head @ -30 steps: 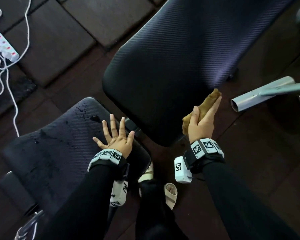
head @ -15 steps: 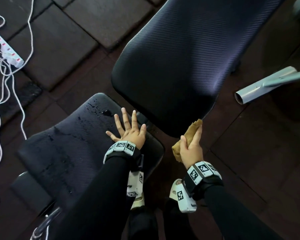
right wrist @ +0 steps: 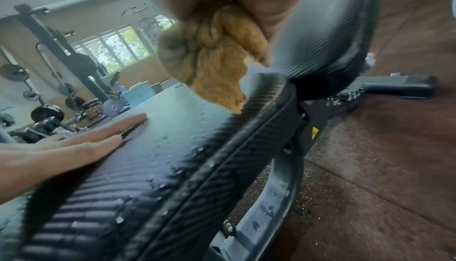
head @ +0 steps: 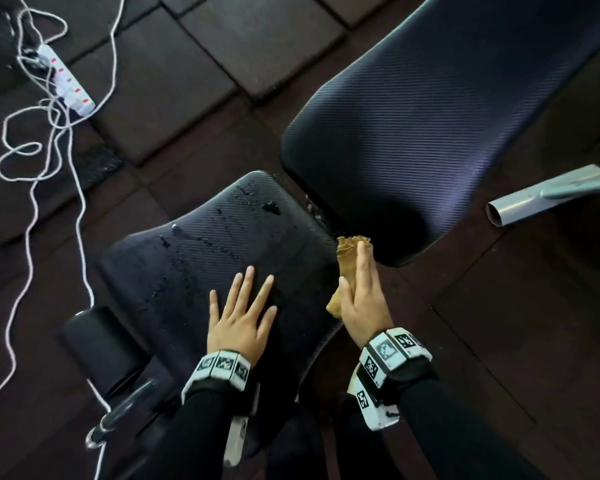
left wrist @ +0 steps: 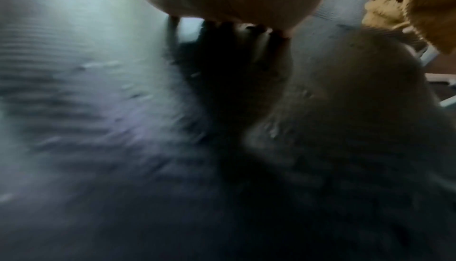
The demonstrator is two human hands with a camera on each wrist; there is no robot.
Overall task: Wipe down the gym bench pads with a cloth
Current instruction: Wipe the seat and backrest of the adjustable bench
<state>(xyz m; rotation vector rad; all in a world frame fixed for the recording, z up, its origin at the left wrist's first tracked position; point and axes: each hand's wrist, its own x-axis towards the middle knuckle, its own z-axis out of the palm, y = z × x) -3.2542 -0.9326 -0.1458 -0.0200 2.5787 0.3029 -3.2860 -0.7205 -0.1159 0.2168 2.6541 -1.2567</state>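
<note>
- we see the left hand (head: 238, 318) flat on the seat pad (head: 194, 258), fingers (head: 245, 284) straight and spread, holding nothing
- right hand (head: 361, 299) grips the tan cloth (head: 349, 258), thumb curled round it, other fingers laid along it
- cloth sits at the right edge of the seat pad, its far end touching the near end of the back pad (head: 430, 116)
- seat pad has water drops (head: 271, 206) on it, mostly toward the far side
- grey metal tube (head: 520, 206) right of the back pad
- white power strip (head: 66, 81) and cables (head: 39, 157) on the floor, far left
</note>
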